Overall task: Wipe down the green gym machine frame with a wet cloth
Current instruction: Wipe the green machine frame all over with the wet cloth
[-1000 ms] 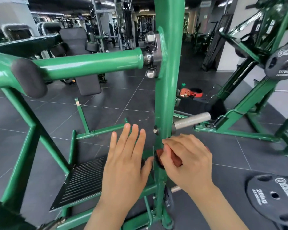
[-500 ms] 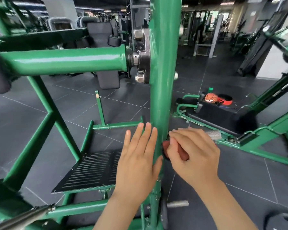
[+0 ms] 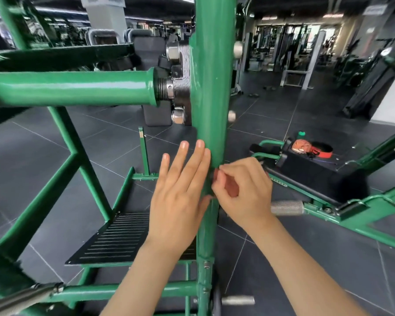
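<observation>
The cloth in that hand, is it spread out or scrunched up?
Scrunched up. The right hand curls around the cloth, hiding most of it.

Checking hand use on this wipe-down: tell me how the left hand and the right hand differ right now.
The left hand is flat, fingers straight and pointing up along the green upright post; the right hand is curled. The left hand holds nothing; the right hand pinches a small reddish cloth, mostly hidden. The left hand lies on the post's left side, the right hand on its right. Both are bare and meet the post at the same height.
</observation>
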Tool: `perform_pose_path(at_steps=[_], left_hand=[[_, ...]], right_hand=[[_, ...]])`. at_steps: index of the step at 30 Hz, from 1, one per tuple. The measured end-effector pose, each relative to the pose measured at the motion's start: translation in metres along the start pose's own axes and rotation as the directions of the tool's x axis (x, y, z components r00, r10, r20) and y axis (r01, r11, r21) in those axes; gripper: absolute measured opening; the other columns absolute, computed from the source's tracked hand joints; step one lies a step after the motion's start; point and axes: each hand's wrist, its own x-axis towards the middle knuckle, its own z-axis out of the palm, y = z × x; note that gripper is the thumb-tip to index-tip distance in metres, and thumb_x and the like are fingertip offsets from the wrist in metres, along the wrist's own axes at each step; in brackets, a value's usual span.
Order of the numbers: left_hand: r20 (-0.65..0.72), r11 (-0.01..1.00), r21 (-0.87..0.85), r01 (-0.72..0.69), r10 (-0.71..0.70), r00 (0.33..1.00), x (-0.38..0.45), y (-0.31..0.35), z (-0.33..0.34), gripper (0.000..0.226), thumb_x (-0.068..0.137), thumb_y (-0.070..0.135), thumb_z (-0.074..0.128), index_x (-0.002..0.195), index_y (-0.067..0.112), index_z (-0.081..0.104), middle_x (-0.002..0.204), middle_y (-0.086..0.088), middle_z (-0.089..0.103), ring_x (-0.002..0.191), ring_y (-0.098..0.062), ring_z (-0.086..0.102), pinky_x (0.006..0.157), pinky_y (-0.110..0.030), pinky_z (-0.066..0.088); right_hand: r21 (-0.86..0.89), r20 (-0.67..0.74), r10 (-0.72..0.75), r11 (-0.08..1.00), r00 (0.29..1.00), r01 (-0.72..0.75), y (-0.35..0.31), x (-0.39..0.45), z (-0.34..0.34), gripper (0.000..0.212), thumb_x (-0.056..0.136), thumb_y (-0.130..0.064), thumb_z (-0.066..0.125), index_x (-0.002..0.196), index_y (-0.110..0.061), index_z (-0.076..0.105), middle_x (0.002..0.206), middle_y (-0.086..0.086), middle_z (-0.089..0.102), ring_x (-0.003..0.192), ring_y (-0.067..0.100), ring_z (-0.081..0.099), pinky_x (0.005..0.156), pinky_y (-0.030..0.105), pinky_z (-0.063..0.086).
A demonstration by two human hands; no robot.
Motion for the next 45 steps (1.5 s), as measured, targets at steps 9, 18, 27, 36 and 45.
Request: perform_pose_path(at_steps=[9, 18, 27, 36, 45], left_hand=[[0.065, 0.999, 0.019, -0.044, 0.043, 0.997, 0.000, -0.007, -0.001, 0.112, 0.076, 0.033, 0.092, 0.163, 0.010, 0.024, 0.172, -0.004, 0.016, 0.160, -0.024, 0.010, 0.130, -0.051, 0.012], [0.187, 0.989, 0.024, -0.144, 0.137, 0.973, 0.001, -0.022, -0.007, 0.131, 0.067, 0.053, 0.092, 0.164, 0.009, 0.016, 0.173, -0.008, 0.010, 0.161, -0.027, 0.007, 0.130, -0.051, 0.007], [0.206, 0.984, 0.003, -0.176, 0.171, 0.964, 0.002, -0.026, -0.004, 0.135, 0.067, 0.054, 0.091, 0.164, 0.010, 0.008, 0.173, -0.007, 0.003, 0.161, -0.026, 0.006, 0.129, -0.053, 0.012], [0.217, 0.978, -0.033, -0.204, 0.206, 0.954, 0.002, -0.032, -0.007, 0.128, 0.071, 0.057, 0.087, 0.164, 0.008, 0.015, 0.174, -0.008, 0.006, 0.161, -0.025, 0.005, 0.129, -0.054, 0.014], [0.239, 0.974, -0.096, -0.203, 0.221, 0.946, -0.028, -0.067, -0.024, 0.112, 0.079, 0.056, 0.082, 0.162, 0.005, 0.027, 0.172, -0.008, 0.018, 0.161, -0.023, 0.009, 0.129, -0.053, 0.015]], right_hand=[[0.059, 0.023, -0.146, 0.988, 0.989, 0.145, 0.016, 0.018, -0.002, 0.014, 0.087, -0.010, 0.075, 0.080, 0.002, 0.073, 0.086, 0.015, 0.068, 0.075, 0.032, 0.065, 0.069, 0.038, 0.055], [0.130, 0.109, -0.610, 0.791, 0.785, 0.597, 0.038, 0.023, -0.007, 0.022, 0.085, -0.017, 0.086, 0.097, -0.003, 0.073, 0.090, 0.012, 0.075, 0.096, 0.027, 0.064, 0.097, 0.041, 0.056], [0.263, 0.276, -0.842, 0.530, 0.463, 0.806, 0.053, 0.046, -0.013, 0.015, 0.093, -0.009, 0.077, 0.078, -0.009, 0.075, 0.077, 0.006, 0.067, 0.068, 0.027, 0.063, 0.079, 0.041, 0.057], [0.221, 0.296, -0.752, 0.654, 0.589, 0.724, 0.035, 0.023, -0.015, 0.014, 0.090, -0.010, 0.081, 0.078, -0.006, 0.077, 0.080, 0.007, 0.071, 0.071, 0.026, 0.067, 0.075, 0.041, 0.056], [0.035, 0.327, -0.620, 0.762, 0.713, 0.646, -0.022, 0.014, -0.014, 0.013, 0.088, -0.019, 0.081, 0.078, -0.011, 0.079, 0.084, 0.004, 0.075, 0.078, 0.024, 0.071, 0.077, 0.040, 0.057]])
